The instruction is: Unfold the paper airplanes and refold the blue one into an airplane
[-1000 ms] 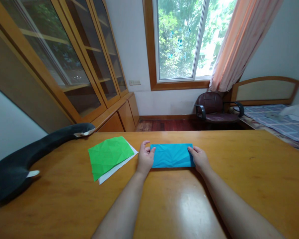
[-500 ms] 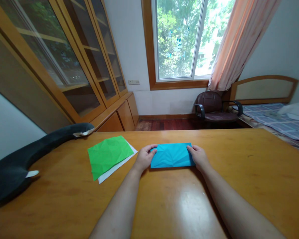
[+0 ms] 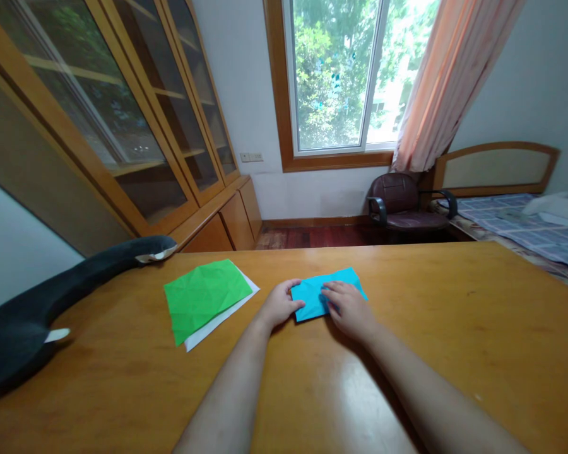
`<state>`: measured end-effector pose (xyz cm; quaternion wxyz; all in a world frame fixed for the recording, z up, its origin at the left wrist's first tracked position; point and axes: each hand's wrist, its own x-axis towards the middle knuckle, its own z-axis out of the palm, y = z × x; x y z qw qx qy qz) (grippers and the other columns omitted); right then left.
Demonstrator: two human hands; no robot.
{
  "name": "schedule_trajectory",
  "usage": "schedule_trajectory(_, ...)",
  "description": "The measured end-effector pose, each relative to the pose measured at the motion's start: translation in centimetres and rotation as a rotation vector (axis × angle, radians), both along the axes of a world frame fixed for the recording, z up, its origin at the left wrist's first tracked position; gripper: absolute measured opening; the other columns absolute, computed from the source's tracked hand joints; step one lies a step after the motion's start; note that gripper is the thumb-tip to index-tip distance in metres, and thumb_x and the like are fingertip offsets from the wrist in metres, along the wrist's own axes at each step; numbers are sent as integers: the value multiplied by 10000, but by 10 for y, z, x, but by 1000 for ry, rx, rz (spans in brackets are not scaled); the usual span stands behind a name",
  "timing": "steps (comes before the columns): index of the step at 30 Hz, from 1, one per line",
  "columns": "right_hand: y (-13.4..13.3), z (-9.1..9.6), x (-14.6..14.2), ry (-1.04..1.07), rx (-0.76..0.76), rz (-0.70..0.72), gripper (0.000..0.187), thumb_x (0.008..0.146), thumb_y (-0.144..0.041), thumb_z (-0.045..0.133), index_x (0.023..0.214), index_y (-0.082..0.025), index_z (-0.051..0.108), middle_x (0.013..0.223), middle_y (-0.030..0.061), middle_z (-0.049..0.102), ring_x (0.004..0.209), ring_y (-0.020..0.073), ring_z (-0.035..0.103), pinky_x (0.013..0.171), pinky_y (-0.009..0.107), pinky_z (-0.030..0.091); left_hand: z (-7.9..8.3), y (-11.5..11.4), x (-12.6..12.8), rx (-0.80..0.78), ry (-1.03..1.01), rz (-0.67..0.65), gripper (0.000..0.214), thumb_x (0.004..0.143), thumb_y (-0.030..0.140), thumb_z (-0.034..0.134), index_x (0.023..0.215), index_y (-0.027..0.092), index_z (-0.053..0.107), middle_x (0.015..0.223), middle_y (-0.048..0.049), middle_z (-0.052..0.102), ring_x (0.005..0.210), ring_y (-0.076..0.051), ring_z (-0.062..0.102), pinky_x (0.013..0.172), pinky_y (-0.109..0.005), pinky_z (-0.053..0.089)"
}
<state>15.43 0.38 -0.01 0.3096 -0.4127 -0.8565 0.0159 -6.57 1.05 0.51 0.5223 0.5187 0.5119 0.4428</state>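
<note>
At the person's twelve o'clock I see blue paper [image 3: 313, 294], on or just above the desk [image 3: 454, 315]. The left hand [image 3: 280, 302] pinches its nine-o'clock end. The right hand [image 3: 353, 310] lies over its four-o'clock part; I can't tell whether that grip is closed. Green paper [image 3: 206, 296] rests at the blue's nine o'clock.

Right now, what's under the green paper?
A white layer shows beyond the lower-right edge of the green paper. The rest is covered, so I can't tell how far the layer extends or what else lies there.
</note>
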Motion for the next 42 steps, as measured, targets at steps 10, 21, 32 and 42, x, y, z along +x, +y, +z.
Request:
schedule_trajectory(10, -19, 7, -24, -55, 169, 42, 143, 881, -187, 575, 963, -222, 687, 867, 53, 625, 848, 208, 499, 769, 344, 345, -1, -3, 21, -66, -173, 157, 619, 503, 78, 824, 1086, 107, 622, 767, -16, 659, 611, -115, 580, 545, -208, 466)
schedule_trajectory(21, -20, 10, -25, -89, 371, 17, 255, 958, -253, 500, 782, -224, 683, 714, 37, 578, 746, 189, 434, 697, 358, 271, 6, -12, 42, -226, -389, 167, 598, 467, 79, 818, 1025, 114, 605, 642, 43, 588, 532, -74, 529, 487, -170, 411)
schedule_trajectory(32, -19, 4, -26, -67, 362, 9, 279, 942, -200, 467, 700, -207, 607, 754, 43, 597, 780, 195, 445, 726, 366, 278, 12, -16, 47, -184, -431, 122, 532, 445, 128, 845, 923, 123, 611, 693, 13, 614, 594, -90, 548, 539, -187, 431)
schedule_trajectory(42, -18, 7, -22, -67, 370, 25, 299, 930, -195, 487, 644, -201, 573, 702, 30, 587, 747, 182, 446, 727, 365, 267, 9, -12, 42, -209, -370, 138, 556, 447, 70, 812, 969, 114, 623, 643, 33, 599, 545, -89, 536, 514, -192, 438)
